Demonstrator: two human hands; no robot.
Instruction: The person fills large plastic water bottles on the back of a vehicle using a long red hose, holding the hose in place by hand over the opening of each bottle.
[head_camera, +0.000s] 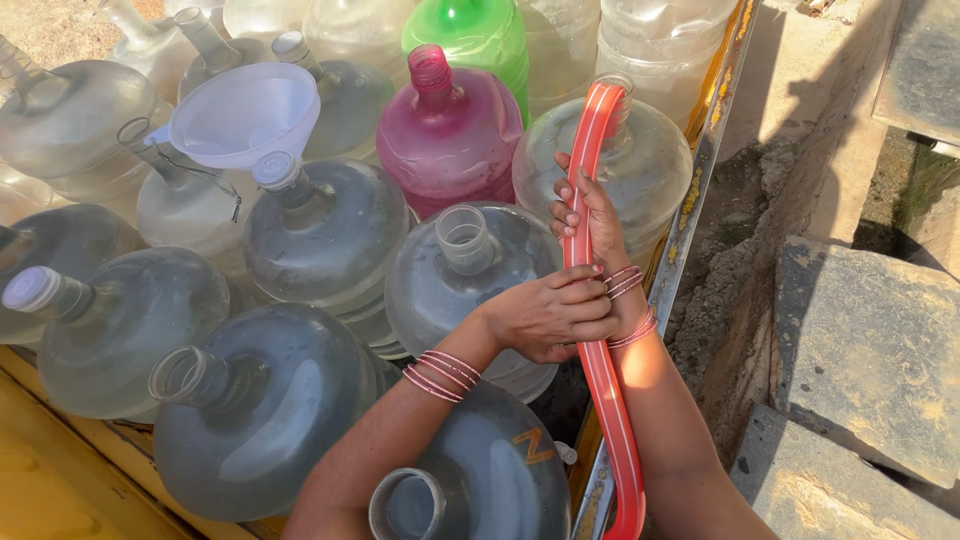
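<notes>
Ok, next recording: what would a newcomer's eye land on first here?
The red hose, running up the right side into the mouth of a clear jug, with the right hand and left hand both gripping it. Next, the pink jug and green jug at top centre, and a white funnel at upper left.

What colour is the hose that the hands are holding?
The hose is reddish-orange with pale stripes along its length, seen best in the head view.

Outdoors, under hard sunlight with sharp shadows. Rough grey stone slabs (868, 345) on the right, stepped and cracked (a dark gap (905, 200) between them). Dry, crumbly earth (735, 250) alongside a yellow metal edge (40, 480). Sandy ground (50, 25) at upper left.
</notes>
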